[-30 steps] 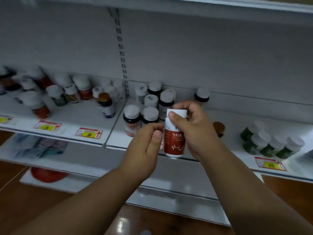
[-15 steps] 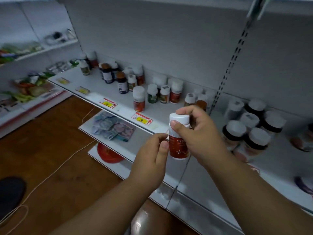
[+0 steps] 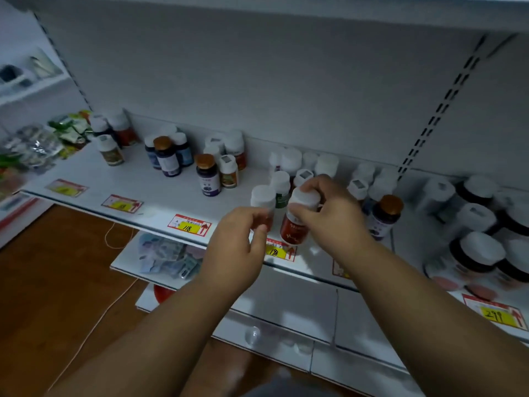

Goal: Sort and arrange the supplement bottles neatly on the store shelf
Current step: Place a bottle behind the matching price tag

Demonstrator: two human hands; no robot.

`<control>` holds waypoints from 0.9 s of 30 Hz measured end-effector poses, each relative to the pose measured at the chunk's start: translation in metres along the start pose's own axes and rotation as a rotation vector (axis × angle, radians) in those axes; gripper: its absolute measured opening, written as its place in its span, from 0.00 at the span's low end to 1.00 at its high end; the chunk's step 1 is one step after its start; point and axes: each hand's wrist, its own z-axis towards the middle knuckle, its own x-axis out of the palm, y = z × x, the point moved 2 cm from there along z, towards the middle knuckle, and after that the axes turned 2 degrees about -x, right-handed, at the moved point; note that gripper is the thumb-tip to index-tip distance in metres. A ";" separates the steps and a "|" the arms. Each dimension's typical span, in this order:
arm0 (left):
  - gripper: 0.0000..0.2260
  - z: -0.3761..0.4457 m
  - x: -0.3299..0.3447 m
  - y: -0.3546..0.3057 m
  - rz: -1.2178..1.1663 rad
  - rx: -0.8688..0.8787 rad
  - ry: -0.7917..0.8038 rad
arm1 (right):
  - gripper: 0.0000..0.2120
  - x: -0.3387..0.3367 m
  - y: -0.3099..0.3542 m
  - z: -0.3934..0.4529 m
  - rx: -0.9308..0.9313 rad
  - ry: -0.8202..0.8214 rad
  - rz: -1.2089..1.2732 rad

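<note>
Two hands work over the front edge of the white shelf (image 3: pixel 160 193), and the way each is held suggests a bottle about to be set into a row. Going from the left, the shelf carries loose packets (image 3: pixel 68 133) at its far end, then small clusters of supplement bottles standing upright and apart: a dark blue bottle with a brown cap (image 3: pixel 167 157), another brown-capped one (image 3: pixel 208 176) nearer the middle, and white-capped ones behind. Yellow price tags (image 3: pixel 189 225) line the lip below them. The left hand (image 3: pixel 239 247) hovers with its fingers loosely curled and thumb near the fingertips, just in front of a white-capped bottle (image 3: pixel 262 197); whether it touches that bottle cannot be told, and it seems to hold nothing, ready perhaps to steady or shift a neighbour. The right hand (image 3: pixel 329 216) grips the red bottle (image 3: pixel 294 227) by its white cap from above, thumb on the near side, which keeps the body free to drop straight down. That bottle hangs slightly tilted over the shelf's front strip, above the price tag marked 198 (image 3: pixel 276 250). Standing in the way are the close-packed white caps behind it and a dark purple bottle (image 3: pixel 382 217) just to its right; further right stand larger dark jars (image 3: pixel 475 253)
</note>
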 end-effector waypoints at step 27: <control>0.14 0.087 -0.001 0.051 0.286 0.544 0.155 | 0.18 0.052 0.007 0.013 -0.019 0.003 -0.371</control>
